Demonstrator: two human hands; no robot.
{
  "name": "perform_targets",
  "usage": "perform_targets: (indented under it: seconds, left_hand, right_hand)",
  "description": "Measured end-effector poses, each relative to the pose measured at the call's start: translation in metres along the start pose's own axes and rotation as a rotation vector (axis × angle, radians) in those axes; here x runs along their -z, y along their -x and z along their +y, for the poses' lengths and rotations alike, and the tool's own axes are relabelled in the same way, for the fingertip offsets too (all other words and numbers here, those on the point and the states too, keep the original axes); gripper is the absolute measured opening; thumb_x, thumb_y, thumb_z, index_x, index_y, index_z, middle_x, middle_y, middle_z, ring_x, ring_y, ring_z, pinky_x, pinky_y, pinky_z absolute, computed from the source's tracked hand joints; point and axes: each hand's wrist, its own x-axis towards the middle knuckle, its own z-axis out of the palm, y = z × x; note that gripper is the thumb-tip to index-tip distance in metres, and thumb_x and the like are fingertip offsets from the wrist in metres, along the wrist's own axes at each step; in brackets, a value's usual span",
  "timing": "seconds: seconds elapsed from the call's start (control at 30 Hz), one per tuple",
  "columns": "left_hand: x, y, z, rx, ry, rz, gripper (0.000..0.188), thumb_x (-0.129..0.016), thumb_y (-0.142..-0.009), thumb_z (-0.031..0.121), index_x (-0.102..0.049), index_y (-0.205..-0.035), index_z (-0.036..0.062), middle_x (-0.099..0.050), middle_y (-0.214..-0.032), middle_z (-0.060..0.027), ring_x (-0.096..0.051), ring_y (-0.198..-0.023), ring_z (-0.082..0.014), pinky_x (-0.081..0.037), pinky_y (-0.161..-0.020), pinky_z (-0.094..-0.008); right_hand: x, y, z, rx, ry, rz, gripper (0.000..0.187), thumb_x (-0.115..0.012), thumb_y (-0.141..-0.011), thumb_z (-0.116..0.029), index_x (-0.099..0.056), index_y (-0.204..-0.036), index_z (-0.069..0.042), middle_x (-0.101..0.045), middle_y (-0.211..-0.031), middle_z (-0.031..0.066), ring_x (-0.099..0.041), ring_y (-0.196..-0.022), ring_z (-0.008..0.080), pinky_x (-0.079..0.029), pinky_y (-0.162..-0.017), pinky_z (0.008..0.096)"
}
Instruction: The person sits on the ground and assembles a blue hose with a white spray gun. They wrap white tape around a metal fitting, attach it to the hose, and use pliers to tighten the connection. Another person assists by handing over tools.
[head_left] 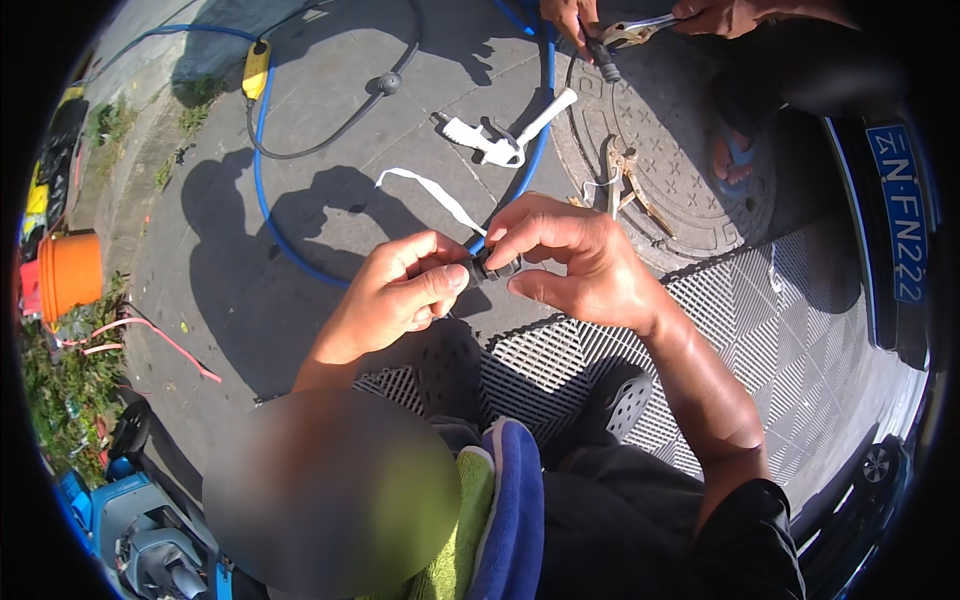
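Note:
A small black ribbed threaded fitting (494,266) is held up between my two hands. The thumb and index finger of my left hand (400,290) pinch its left end. My right hand (570,255) has its fingers curled over the other end, thumb just below. A thin white tape strip (430,188) trails up and left from beside my right fingertips; its near end is hidden there. A blue hose (262,190) loops on the ground behind my hands. Beyond them lies a white spray gun (500,145). Worn locking pliers (622,175) rest to its right.
At the top right, a co-worker's hands (700,15) hold pliers (640,30) and a dark hose end (602,58) above a round manhole cover (690,190). A yellow box (257,68) sits on a black cable. An orange bucket (75,270) stands left; a vehicle bumper (860,230) right.

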Motion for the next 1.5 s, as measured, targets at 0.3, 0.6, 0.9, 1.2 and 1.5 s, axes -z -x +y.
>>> perform_targets:
  seconds: [0.3,0.6,0.9,1.2,1.5]
  left_hand:
    - [0.001,-0.005,-0.011,-0.027,-0.023,0.021,0.025,-0.067,-0.107,0.023,-0.064,-0.116,0.0000,-0.059,-0.078,-0.0001,-0.047,-0.061,-0.0037,-0.035,-0.052,-0.0210]
    - [0.020,-0.005,-0.035,0.044,0.253,-0.028,0.042,-0.056,-0.111,0.041,-0.066,-0.112,0.0007,-0.066,-0.071,-0.0113,-0.050,-0.050,-0.0132,-0.037,-0.045,-0.0279]
    - [0.016,-0.014,-0.055,-0.009,0.642,-0.268,0.051,-0.045,-0.115,0.046,-0.064,-0.112,-0.0015,-0.066,-0.082,-0.0129,-0.057,-0.063,-0.0160,-0.043,-0.053,-0.0283]
    - [0.013,-0.018,-0.051,-0.476,0.279,-0.376,0.066,-0.048,-0.112,0.056,-0.064,-0.081,0.0000,-0.060,-0.071,-0.0100,-0.053,-0.066,-0.0176,-0.040,-0.062,-0.0319]
    - [0.017,-0.017,-0.042,-0.607,0.128,-0.380,0.063,-0.046,-0.114,0.050,-0.059,-0.072,0.0050,-0.064,-0.074,-0.0098,-0.051,-0.061,-0.0190,-0.041,-0.060,-0.0345]
  right_hand:
    - [-0.013,-0.002,0.001,-0.645,-0.450,0.006,0.027,-0.073,-0.105,-0.019,-0.069,-0.116,0.006,-0.070,-0.085,0.0050,-0.068,-0.068,0.0112,-0.055,-0.064,0.0285]
    - [-0.001,0.002,0.018,-0.332,-0.414,0.176,0.027,-0.075,-0.088,0.015,-0.070,-0.109,-0.002,-0.070,-0.107,0.0016,-0.067,-0.099,0.0091,-0.057,-0.086,0.0262]
    - [-0.014,0.001,0.019,-0.442,-0.573,0.142,0.018,-0.074,-0.095,0.007,-0.067,-0.109,0.000,-0.071,-0.106,0.0041,-0.068,-0.098,0.0112,-0.056,-0.088,0.0280]
    - [-0.018,0.003,0.020,-0.499,-0.525,0.130,0.011,-0.072,-0.103,-0.011,-0.068,-0.105,-0.002,-0.065,-0.088,-0.0017,-0.057,-0.077,0.0061,-0.046,-0.069,0.0253]
    - [-0.020,0.000,0.020,-0.507,-0.454,0.092,0.017,-0.071,-0.105,-0.016,-0.067,-0.107,0.000,-0.066,-0.088,0.0019,-0.056,-0.077,0.0090,-0.047,-0.070,0.0268]
